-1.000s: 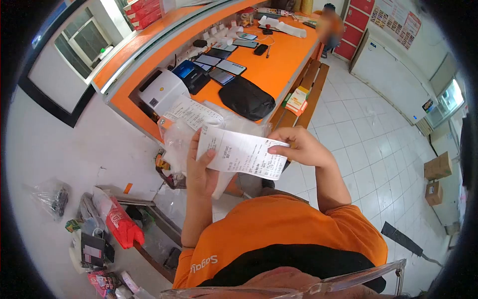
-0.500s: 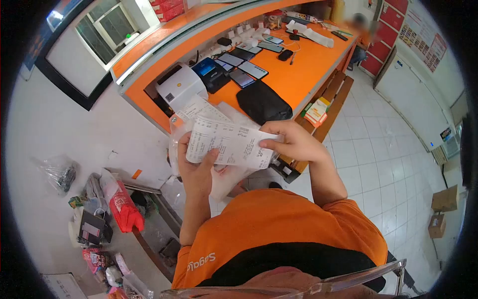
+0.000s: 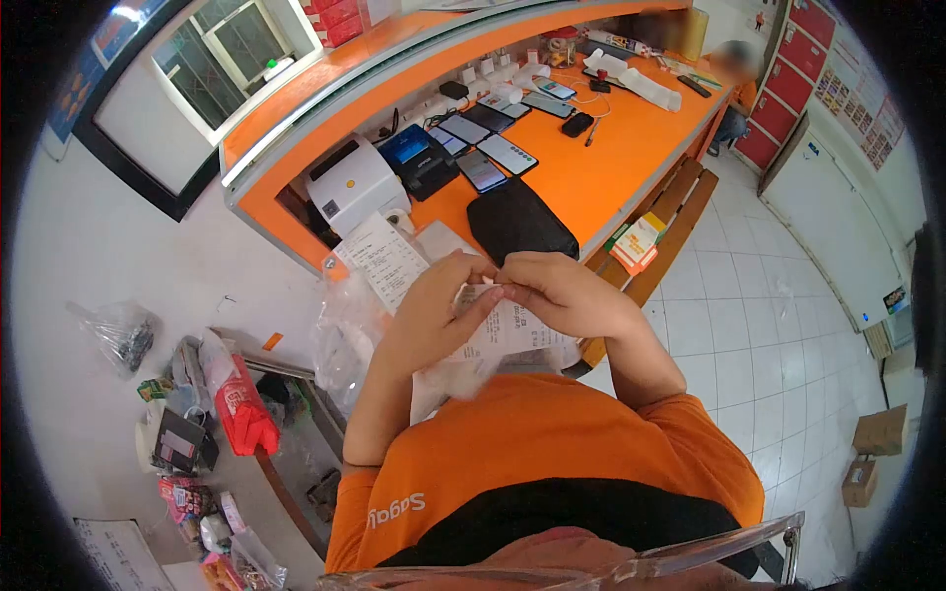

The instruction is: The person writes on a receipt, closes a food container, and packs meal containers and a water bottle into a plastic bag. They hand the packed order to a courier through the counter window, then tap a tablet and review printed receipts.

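A printed paper receipt [image 3: 512,330] hangs below my two hands, which meet at its upper edge. My left hand [image 3: 441,307] pinches the paper with thumb and fingers, partly covering it. My right hand [image 3: 557,293] grips the same edge, its thumb close to the left thumb. Behind my left hand, another printed receipt [image 3: 376,258] hangs in front of the white printer [image 3: 355,187]. A clear plastic bag [image 3: 345,335] lies beneath and to the left of the hands. Just beyond my right hand is a black pouch [image 3: 519,215] on the counter.
On the orange counter [image 3: 581,167] lie several phones [image 3: 507,155], a black card terminal [image 3: 424,163] and a paper strip [image 3: 645,89]. A wooden bench [image 3: 670,227] with a yellow-and-white packet [image 3: 638,241] runs along its front. A person [image 3: 734,94] sits at the far end.
My hands have come together at the receipt's upper edge, the left moving right and up. The receipt now hangs downward rather than stretched between them. The view has shifted slightly.
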Tool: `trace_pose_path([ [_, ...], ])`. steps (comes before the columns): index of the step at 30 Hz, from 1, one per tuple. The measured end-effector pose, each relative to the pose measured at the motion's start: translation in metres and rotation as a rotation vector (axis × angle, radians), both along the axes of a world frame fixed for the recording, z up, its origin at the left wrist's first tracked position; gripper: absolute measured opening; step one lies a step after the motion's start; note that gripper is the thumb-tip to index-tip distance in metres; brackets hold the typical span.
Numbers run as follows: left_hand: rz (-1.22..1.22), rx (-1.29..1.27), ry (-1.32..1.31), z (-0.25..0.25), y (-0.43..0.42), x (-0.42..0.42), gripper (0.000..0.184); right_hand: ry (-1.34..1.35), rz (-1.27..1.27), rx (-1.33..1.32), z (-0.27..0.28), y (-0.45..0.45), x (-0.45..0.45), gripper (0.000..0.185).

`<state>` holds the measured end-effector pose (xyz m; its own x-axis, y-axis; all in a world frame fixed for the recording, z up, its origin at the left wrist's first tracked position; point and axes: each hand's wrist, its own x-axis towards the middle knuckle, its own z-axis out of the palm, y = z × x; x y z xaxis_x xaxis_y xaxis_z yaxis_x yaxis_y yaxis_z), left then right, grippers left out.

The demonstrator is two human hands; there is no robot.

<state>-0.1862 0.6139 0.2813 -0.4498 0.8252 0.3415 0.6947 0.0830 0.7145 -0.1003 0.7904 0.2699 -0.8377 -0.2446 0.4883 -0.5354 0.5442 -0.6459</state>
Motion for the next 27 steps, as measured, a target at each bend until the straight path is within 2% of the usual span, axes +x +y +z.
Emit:
trace_pose_path([
  [3, -0.085, 0.082, 0.207, -0.007, 0.006, -0.014, 0.010, -0.090, -0.026, -0.013, -0.001, 0.006, 0.000, 0.014],
  [5, 0.018, 0.080, 0.246, -0.006, 0.012, -0.008, 0.009, -0.157, -0.061, -0.019, -0.004, 0.009, -0.003, 0.013],
  [8, 0.105, 0.102, 0.444, -0.010, 0.019, -0.006, 0.009, -0.322, -0.130, -0.362, -0.019, 0.008, -0.011, 0.015],
  [11, 0.149, 0.138, 0.581, -0.016, 0.023, -0.010, 0.010, -0.278, 0.015, -0.592, -0.040, 0.015, -0.026, 0.016],
  [12, 0.162, 0.151, 0.604, -0.018, 0.023, -0.011, 0.010, -0.303, 0.040, -0.580, -0.039, 0.017, -0.027, 0.016],
  [14, 0.145, 0.148, 0.510, -0.018, 0.021, -0.014, 0.010, -0.355, 0.091, -0.553, -0.034, 0.021, -0.028, 0.016],
  [17, 0.157, 0.184, 0.471, -0.013, 0.014, -0.012, 0.011, -0.370, 0.047, -0.309, -0.035, 0.030, -0.036, 0.017],
  [20, 0.221, 0.269, 0.443, 0.003, 0.005, -0.012, 0.011, -0.476, -0.116, -0.259, -0.047, 0.049, -0.058, 0.018],
  [21, 0.250, 0.305, 0.431, 0.008, 0.004, -0.013, 0.011, -0.390, -0.109, -0.341, -0.045, 0.049, -0.064, 0.013],
  [24, 0.307, 0.196, 0.315, 0.018, 0.018, -0.016, 0.012, -0.273, 0.204, -0.507, -0.023, 0.045, -0.066, 0.012],
  [25, 0.281, 0.138, 0.280, 0.020, 0.024, -0.021, 0.014, -0.199, 0.239, -0.387, -0.010, 0.044, -0.067, 0.016],
  [27, 0.231, 0.028, 0.210, 0.027, 0.038, -0.036, 0.018, -0.195, 0.156, -0.248, 0.004, 0.052, -0.075, 0.017],
])
